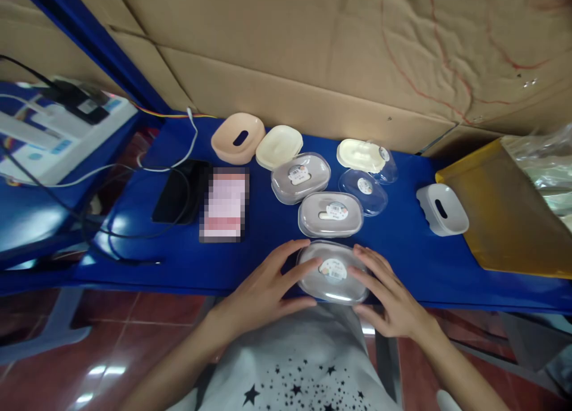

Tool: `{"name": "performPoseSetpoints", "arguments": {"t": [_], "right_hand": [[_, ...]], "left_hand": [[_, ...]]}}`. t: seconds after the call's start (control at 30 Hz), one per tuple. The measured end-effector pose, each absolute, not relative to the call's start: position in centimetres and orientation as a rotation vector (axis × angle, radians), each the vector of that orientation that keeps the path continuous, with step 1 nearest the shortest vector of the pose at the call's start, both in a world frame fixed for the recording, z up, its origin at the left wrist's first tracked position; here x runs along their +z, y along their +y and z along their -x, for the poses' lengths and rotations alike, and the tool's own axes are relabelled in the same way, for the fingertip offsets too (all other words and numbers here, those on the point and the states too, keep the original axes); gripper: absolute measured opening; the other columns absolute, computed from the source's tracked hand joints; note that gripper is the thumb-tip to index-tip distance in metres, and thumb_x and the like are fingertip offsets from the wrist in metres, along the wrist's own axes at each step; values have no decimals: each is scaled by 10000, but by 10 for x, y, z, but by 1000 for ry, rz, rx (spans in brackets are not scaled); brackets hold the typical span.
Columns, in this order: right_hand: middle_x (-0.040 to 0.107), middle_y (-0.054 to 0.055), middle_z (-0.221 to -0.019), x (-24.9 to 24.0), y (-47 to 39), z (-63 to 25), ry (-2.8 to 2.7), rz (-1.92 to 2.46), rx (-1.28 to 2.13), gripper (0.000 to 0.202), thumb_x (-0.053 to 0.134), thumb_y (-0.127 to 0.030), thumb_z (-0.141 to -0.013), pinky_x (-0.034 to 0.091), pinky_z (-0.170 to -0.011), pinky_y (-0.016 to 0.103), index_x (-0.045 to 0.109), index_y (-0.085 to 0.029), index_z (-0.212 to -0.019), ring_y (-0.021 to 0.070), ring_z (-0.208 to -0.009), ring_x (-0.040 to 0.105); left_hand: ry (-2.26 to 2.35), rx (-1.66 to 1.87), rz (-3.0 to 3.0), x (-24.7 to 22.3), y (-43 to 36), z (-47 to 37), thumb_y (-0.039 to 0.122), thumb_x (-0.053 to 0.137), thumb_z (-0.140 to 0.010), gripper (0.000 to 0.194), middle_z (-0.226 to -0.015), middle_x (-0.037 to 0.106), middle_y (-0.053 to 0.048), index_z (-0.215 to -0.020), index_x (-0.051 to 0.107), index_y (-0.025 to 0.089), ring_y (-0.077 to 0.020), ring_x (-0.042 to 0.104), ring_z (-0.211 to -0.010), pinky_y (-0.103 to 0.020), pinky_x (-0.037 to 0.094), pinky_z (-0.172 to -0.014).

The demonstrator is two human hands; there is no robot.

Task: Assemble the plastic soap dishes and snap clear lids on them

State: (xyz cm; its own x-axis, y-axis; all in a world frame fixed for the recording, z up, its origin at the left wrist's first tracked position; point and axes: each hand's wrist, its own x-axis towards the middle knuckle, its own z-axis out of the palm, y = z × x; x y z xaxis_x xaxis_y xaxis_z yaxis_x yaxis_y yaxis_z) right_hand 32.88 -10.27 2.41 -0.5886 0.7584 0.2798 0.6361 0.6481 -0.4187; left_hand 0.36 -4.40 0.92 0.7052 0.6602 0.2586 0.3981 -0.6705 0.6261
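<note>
A lidded oval box (333,289) with a round white label lies at the table's front edge, between my two hands. My left hand (272,283) has its fingers spread around the box's left side, fingertips on its lid and rim. My right hand (388,292) touches the right side the same way, fingers apart. Just behind it sits another lidded box (313,217), and behind that a third (286,187). A clear lid (373,201) with a label lies to their right. Further back are a cream tray (353,155) and a second clear lid (390,170).
A peach dish (227,143) and a cream dish (279,146) stand at the back. At the left are a blurred-out phone (223,205), a black device (172,199), cables and a power strip (80,140). A white dish (453,217) and a yellow box (504,214) stand right.
</note>
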Motion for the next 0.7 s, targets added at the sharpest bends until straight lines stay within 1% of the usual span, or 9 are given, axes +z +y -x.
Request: {"name": "performPoseSetpoints", "arguments": {"t": [0.1, 0.17, 0.23, 0.33, 0.43, 0.5, 0.6, 0.7], "right_hand": [[286, 118, -1809, 21, -104, -327, -2460, 1119, 369, 745, 603, -357, -1036, 418, -1283, 615, 325, -234, -1717, 340, -1637, 363], [364, 119, -1777, 19, -107, -324, -2466, 1145, 302, 736, 597, -373, -1034, 412, -1282, 617, 338, -232, -1709, 334, -1638, 363], [462, 119, -1722, 18, -109, -320, -2464, 1167, 223, 709, 586, -386, -1035, 403, -1285, 604, 370, -225, -1691, 323, -1647, 345], [532, 127, -1670, 17, -112, -316, -2463, 1193, 165, 657, 577, -382, -1035, 372, -1303, 580, 430, -205, -1650, 308, -1669, 297], [532, 130, -1669, 18, -111, -315, -2440, 1217, 219, 636, 585, -372, -1029, 360, -1309, 584, 451, -203, -1628, 303, -1666, 304], [519, 124, -1680, 17, -108, -315, -2417, 1213, 296, 659, 599, -388, -1023, 388, -1294, 595, 434, -218, -1638, 311, -1651, 338], [484, 111, -1708, 16, -100, -315, -2383, 1192, 405, 741, 655, -439, -1015, 446, -1258, 618, 373, -261, -1676, 331, -1640, 357], [441, 102, -1735, 16, -94, -312, -2363, 1198, 472, 820, 721, -429, -1017, 472, -1249, 624, 292, -320, -1708, 328, -1660, 315]], "left_hand": [[780, 657, -2362, 10, -43, -4, 505, 678, -1054, 611, -1715, 394, -166, -1587, 458, 305, -347, 492, -1559, -567, 586, -1166], [752, 657, -2370, 10, -42, -5, 475, 679, -1058, 599, -1723, 398, -169, -1585, 457, 298, -334, 492, -1564, -557, 584, -1174], [732, 669, -2393, 11, -41, -6, 437, 686, -1061, 579, -1707, 434, -173, -1574, 468, 282, -326, 513, -1550, -552, 583, -1179], [716, 704, -2420, 12, -41, -7, 400, 713, -1051, 570, -1694, 462, -181, -1558, 493, 260, -333, 543, -1526, -551, 592, -1172], [722, 712, -2424, 10, -41, -7, 418, 732, -1038, 577, -1687, 469, -189, -1541, 507, 247, -339, 557, -1512, -544, 604, -1154], [735, 729, -2419, 8, -41, -7, 452, 725, -1038, 566, -1665, 486, -195, -1518, 514, 239, -338, 570, -1498, -529, 619, -1130], [755, 777, -2409, 5, -40, -8, 490, 706, -1045, 540, -1629, 505, -195, -1485, 520, 238, -338, 587, -1475, -522, 632, -1105], [776, 806, -2400, 3, -39, -10, 482, 698, -1053, 532, -1624, 493, -192, -1495, 509, 255, -342, 583, -1474, -529, 632, -1100]]}}
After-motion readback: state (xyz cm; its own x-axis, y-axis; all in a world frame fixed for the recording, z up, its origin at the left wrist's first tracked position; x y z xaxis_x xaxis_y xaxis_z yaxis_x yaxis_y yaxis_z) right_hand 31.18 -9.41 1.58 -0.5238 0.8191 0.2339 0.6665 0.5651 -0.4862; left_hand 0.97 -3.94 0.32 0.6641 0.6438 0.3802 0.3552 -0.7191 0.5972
